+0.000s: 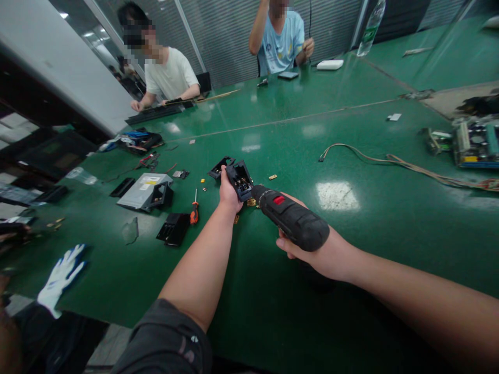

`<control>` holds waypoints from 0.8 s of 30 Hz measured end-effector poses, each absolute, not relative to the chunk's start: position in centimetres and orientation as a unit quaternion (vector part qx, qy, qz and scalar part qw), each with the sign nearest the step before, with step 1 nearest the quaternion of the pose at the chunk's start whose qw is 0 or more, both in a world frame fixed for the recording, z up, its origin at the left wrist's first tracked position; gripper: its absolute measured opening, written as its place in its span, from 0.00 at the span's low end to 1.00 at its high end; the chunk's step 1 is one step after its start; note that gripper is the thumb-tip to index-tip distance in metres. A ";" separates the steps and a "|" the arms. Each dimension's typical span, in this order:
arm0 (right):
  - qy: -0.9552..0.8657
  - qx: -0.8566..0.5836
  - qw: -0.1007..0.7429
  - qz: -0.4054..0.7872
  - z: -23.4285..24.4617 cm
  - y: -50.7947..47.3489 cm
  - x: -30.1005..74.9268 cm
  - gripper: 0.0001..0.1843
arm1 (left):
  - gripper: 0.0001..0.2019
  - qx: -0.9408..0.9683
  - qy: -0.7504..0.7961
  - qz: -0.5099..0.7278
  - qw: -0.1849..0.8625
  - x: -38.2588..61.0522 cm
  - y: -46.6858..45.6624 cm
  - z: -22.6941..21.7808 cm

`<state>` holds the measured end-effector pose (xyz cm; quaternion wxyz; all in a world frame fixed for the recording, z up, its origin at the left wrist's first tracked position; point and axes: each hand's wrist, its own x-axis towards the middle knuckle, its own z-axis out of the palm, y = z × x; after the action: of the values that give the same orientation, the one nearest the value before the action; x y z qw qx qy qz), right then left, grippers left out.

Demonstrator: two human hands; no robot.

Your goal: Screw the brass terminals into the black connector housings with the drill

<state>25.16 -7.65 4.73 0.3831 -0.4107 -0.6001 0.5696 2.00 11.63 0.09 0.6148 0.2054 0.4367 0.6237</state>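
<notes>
table [351, 291]: glossy green | drill [290, 218]: black, red button [278, 200] | case [240, 181]: black | screwdriver [194, 212]: orange-black handle | glove [61, 275]: white, blue trim | co-worker's shirt [280, 44]: pale blue

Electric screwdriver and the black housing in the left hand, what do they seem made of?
The electric screwdriver looks like matte rubberized plastic, from its dull textured grip. The black housing seems molded plastic, from its boxy shape, though detail is small.

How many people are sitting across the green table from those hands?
2: a person in a white T-shirt at the far left, and a person in a light blue T-shirt farther along. A third person may be cut off at the lower left.
</notes>
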 end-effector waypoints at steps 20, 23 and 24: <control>-0.605 -0.415 0.374 0.567 5.1 -7.6 25.3 0.62 | 0.37 0.208 0.451 0.620 0.607 2.3 11.2 0.7; -0.604 -0.418 0.372 0.568 5.1 -7.6 25.3 0.63 | 0.38 0.212 0.449 0.620 0.607 2.2 11.4 0.6; -0.604 -0.419 0.372 0.567 5.1 -7.6 25.3 0.63 | 0.38 0.211 0.449 0.620 0.608 2.2 11.4 0.6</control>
<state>25.32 -7.61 5.13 0.3723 -0.4186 -0.6043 0.5665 2.24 11.38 0.57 0.6078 0.2113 0.4487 0.6202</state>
